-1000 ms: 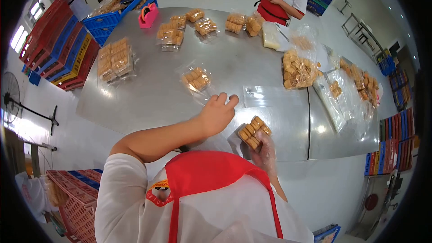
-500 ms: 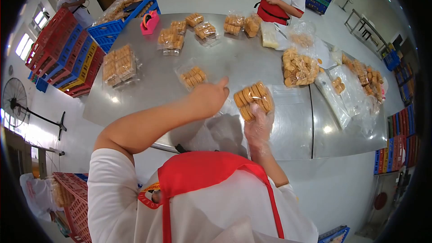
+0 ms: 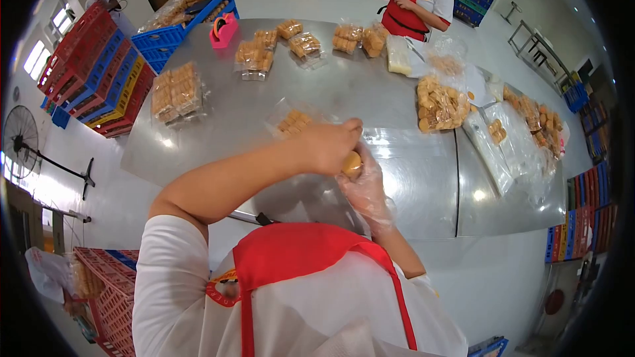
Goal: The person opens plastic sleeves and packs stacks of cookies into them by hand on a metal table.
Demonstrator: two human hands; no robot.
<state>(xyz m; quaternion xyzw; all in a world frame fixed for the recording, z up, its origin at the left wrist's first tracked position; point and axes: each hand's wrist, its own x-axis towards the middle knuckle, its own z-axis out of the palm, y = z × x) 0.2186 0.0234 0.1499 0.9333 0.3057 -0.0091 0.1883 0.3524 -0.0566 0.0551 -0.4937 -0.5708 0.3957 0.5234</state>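
Note:
Close together above the steel table [image 3: 397,211], my two hands meet in front of the apron. My gloved right hand [image 3: 367,188] is wrapped round a pack of biscuits [image 3: 352,164], mostly hidden behind my fingers. Against the top of this pack, my bare left hand [image 3: 338,145] has its fingers pressed together; what they hold, if anything, is hidden. Just beyond my left wrist lies another clear bag of biscuits [image 3: 294,122], partly covered by the hand. A flat clear bag [image 3: 410,145] rests on the table to the right.
Biscuit packs [image 3: 177,94] are stacked at the left. Others [image 3: 254,58] lie along the far edge near a pink tape dispenser [image 3: 223,31]. A big bag of biscuits [image 3: 442,104] and plastic sheets [image 3: 493,152] lie right. A co-worker in a red apron [image 3: 405,6] stands beyond.
The biscuit pack was raised in my right hand and turned, so less of it shows. My left hand has moved right from near the table bag to meet it, its fingers drawing together.

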